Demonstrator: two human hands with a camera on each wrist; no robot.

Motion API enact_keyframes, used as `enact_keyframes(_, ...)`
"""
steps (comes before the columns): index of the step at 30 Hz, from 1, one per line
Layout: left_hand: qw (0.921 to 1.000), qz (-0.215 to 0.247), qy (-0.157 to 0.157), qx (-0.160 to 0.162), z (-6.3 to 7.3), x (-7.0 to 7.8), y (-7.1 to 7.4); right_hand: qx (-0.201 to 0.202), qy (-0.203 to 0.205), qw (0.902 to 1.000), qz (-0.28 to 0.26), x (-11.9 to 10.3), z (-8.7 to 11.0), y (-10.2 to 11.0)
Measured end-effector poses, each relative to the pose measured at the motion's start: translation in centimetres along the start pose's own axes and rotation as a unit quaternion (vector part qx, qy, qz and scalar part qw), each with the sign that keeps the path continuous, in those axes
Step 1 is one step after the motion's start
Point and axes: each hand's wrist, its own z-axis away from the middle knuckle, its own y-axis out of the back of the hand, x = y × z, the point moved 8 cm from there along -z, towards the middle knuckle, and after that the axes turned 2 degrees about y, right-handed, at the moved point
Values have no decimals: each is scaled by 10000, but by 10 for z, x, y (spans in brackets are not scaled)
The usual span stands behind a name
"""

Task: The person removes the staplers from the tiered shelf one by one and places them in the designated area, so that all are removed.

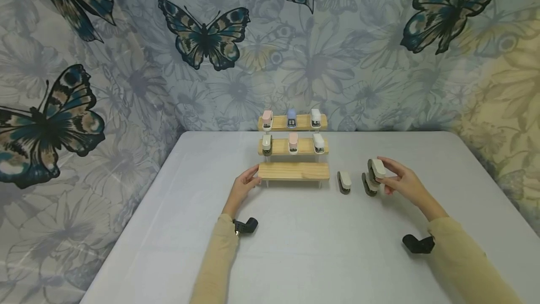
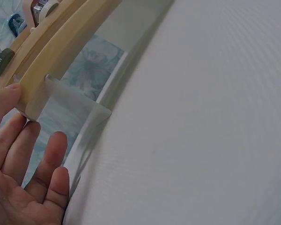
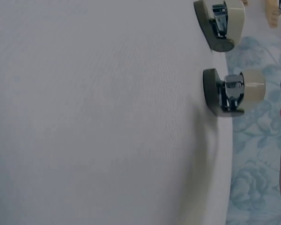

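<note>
My left hand (image 1: 242, 187) pinches the left end of the lowest wooden step (image 1: 294, 171) of a three-tier display stand. In the left wrist view its thumb lies on the board (image 2: 54, 51) and two fingertips sit beneath, the other fingers spread loosely. My right hand (image 1: 401, 181) holds a small cream stapler (image 1: 377, 169) with a dark base, thumb and fingers about its side. Another cream stapler (image 1: 370, 186) stands on the table just below it, partly covered in the head view. A third cream stapler (image 1: 344, 182) stands between that one and the stand.
Small staplers line the upper two steps: pink (image 1: 267, 119), blue (image 1: 291, 117) and white (image 1: 316, 117) on top; cream-green (image 1: 267, 144), pink (image 1: 293, 142) and white (image 1: 318, 142) on the middle. The white-covered table (image 1: 295, 257) meets a butterfly-patterned backdrop (image 1: 236, 88).
</note>
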Motion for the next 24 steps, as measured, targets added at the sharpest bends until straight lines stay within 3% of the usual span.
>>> enact_keyframes(6,9999,-140,87,35,1,-2,0,-165,184,9997,-47,-2,5,8)
enact_keyframes(16,10000,-66,-26,29,-1,-2,2,-373,-41,9993,52,11,21,21)
enact_keyframes(24,9996,-213,131,99,0,-5,-1,-471,-139,9987,-130,19,29,30)
